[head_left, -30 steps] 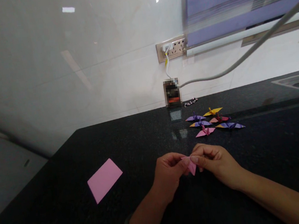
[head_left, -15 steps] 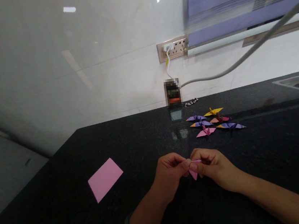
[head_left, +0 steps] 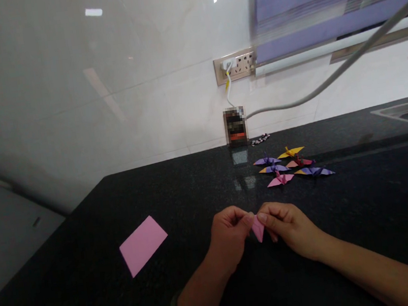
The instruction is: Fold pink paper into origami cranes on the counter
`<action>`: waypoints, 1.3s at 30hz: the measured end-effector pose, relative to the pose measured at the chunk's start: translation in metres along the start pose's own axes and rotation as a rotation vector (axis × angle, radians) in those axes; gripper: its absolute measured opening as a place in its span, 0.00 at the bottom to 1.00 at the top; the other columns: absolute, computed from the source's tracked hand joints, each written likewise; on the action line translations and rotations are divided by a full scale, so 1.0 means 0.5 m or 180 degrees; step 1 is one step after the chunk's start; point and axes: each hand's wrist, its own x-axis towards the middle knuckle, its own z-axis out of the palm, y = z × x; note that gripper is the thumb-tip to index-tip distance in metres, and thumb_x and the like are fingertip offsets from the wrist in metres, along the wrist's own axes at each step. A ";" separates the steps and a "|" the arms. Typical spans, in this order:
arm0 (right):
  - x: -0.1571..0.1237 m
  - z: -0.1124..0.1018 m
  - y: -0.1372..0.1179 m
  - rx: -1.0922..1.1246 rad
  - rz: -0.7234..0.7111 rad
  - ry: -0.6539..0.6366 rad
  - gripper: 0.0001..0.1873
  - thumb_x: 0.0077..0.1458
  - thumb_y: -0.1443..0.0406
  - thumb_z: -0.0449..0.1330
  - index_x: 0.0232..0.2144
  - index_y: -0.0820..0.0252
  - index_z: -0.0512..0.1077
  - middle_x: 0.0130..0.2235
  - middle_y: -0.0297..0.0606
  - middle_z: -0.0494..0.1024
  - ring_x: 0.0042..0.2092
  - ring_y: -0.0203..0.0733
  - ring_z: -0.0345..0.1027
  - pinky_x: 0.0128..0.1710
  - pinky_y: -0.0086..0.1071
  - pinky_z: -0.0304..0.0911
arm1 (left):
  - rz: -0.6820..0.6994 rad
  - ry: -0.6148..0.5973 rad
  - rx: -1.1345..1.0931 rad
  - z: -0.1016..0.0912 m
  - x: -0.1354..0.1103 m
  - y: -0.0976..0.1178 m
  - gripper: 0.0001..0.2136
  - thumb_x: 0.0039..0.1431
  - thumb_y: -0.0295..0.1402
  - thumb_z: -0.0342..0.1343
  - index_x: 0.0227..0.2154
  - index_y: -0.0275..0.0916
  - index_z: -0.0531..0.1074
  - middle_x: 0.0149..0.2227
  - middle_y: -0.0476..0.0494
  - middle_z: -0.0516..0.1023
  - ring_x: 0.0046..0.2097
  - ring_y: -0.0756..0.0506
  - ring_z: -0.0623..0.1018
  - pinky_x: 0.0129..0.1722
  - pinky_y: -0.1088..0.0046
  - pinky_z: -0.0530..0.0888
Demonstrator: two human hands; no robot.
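Note:
My left hand [head_left: 229,237] and my right hand [head_left: 289,224] meet over the black counter [head_left: 179,195], both pinching a small folded pink paper piece [head_left: 258,228] between thumbs and fingertips. The paper hangs point-down between the two hands. A flat pink paper sheet [head_left: 143,245] lies on the counter to the left of my left hand. Behind my hands sits a cluster of several folded paper cranes [head_left: 291,165] in purple, yellow, pink and red.
A small dark device [head_left: 235,127] stands against the white wall, wired to a wall socket [head_left: 235,67]. A grey cable [head_left: 329,80] runs off to the upper right. The counter's left edge drops away at the lower left.
My hands have turned the pink piece slightly; it now points straight down between my fingertips, and my right hand has shifted a little left and lower.

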 end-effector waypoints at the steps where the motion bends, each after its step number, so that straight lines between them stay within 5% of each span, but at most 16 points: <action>1: 0.000 0.002 0.000 0.0042 0.0044 -0.0012 0.17 0.52 0.56 0.50 0.21 0.63 0.67 0.17 0.29 0.62 0.19 0.30 0.54 0.20 0.25 0.51 | -0.0011 -0.0005 -0.0021 -0.001 0.000 -0.001 0.10 0.47 0.37 0.54 0.18 0.35 0.66 0.16 0.53 0.63 0.20 0.54 0.61 0.20 0.79 0.58; 7: 0.003 -0.001 -0.004 0.0456 0.0264 -0.0105 0.15 0.49 0.56 0.54 0.23 0.62 0.64 0.18 0.27 0.61 0.18 0.28 0.51 0.18 0.24 0.48 | -0.0063 -0.0027 -0.0121 -0.008 0.003 0.003 0.11 0.48 0.37 0.53 0.17 0.34 0.65 0.15 0.53 0.61 0.19 0.55 0.59 0.20 0.79 0.57; 15: 0.001 -0.007 0.003 0.0478 0.0186 0.0580 0.14 0.48 0.56 0.55 0.20 0.61 0.63 0.17 0.27 0.59 0.18 0.28 0.50 0.18 0.24 0.47 | -0.0312 -0.0314 -0.0296 0.000 0.000 0.003 0.11 0.45 0.38 0.56 0.27 0.34 0.71 0.23 0.46 0.72 0.24 0.52 0.69 0.25 0.77 0.65; 23: 0.005 -0.012 -0.010 0.0397 0.0121 0.0056 0.13 0.49 0.57 0.54 0.27 0.62 0.67 0.23 0.32 0.68 0.21 0.30 0.56 0.19 0.24 0.52 | -0.0357 -0.0566 0.0011 0.001 -0.003 -0.002 0.10 0.46 0.38 0.55 0.23 0.33 0.70 0.20 0.47 0.71 0.21 0.53 0.67 0.22 0.78 0.64; 29: 0.001 -0.004 -0.009 0.0353 0.0065 0.0343 0.13 0.48 0.58 0.56 0.21 0.62 0.67 0.22 0.33 0.69 0.22 0.30 0.57 0.20 0.24 0.52 | -0.0293 -0.0595 0.0141 0.002 -0.004 -0.003 0.11 0.47 0.38 0.54 0.23 0.34 0.70 0.20 0.47 0.70 0.21 0.53 0.66 0.22 0.78 0.62; 33: 0.005 -0.009 0.001 0.0462 0.0228 0.0378 0.14 0.49 0.57 0.54 0.22 0.63 0.66 0.20 0.30 0.65 0.20 0.29 0.53 0.19 0.24 0.50 | -0.0207 -0.0479 0.0157 -0.004 0.001 -0.002 0.11 0.48 0.38 0.53 0.23 0.33 0.70 0.21 0.47 0.70 0.22 0.53 0.66 0.22 0.78 0.62; 39: 0.003 -0.010 0.008 0.0576 0.0376 0.0016 0.16 0.49 0.57 0.54 0.19 0.63 0.64 0.18 0.29 0.62 0.19 0.28 0.53 0.18 0.24 0.49 | -0.0099 0.0197 -0.0151 -0.015 0.013 -0.002 0.12 0.48 0.40 0.52 0.20 0.34 0.66 0.18 0.51 0.66 0.20 0.54 0.64 0.21 0.78 0.61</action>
